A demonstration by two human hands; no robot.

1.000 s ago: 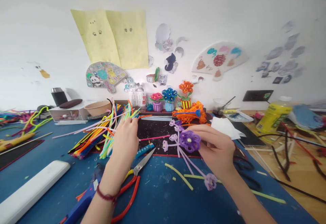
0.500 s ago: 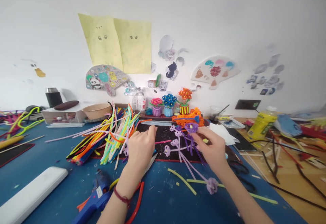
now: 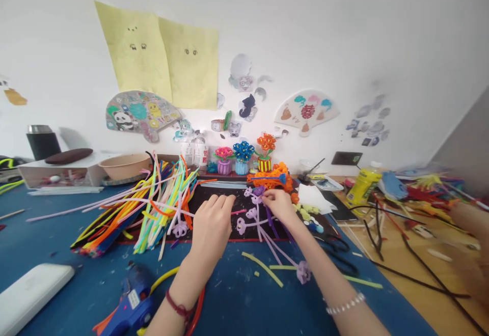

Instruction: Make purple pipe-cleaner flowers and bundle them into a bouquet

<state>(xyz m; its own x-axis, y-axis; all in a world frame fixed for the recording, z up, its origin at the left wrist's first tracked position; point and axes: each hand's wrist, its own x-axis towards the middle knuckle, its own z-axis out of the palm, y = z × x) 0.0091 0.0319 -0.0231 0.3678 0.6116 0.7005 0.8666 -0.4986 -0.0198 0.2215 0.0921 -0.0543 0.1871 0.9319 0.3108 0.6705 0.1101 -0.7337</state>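
Observation:
My left hand (image 3: 212, 224) lies on the black mat (image 3: 214, 201) with its fingers stretched out and nothing in them, just right of a pile of coloured pipe cleaners (image 3: 153, 201). A thin pink pipe cleaner (image 3: 237, 212) lies by its fingertips. My right hand (image 3: 278, 206) is closed in a pinch on a dark purple pipe-cleaner flower (image 3: 259, 191). It holds the flower at the far end of a bunch of lilac pipe-cleaner flowers (image 3: 248, 216) lying on the mat. One lilac flower (image 3: 303, 272) lies nearer me on the blue table cover (image 3: 237, 295).
A blue glue gun (image 3: 132, 300) and red-handled scissors (image 3: 196, 305) lie under my left forearm. Yellow-green offcuts (image 3: 263, 270) lie between my arms. An orange pipe-cleaner heap (image 3: 271, 175), small flower pots (image 3: 240, 155), a bowl (image 3: 124, 165) and a yellow bottle (image 3: 364, 183) stand behind. A blurred skin-coloured shape (image 3: 469, 219) is at the right edge.
My right hand carried the dark purple flower away from me to the far end of the lilac bunch. My left hand left the pipe-cleaner pile and moved right onto the black mat.

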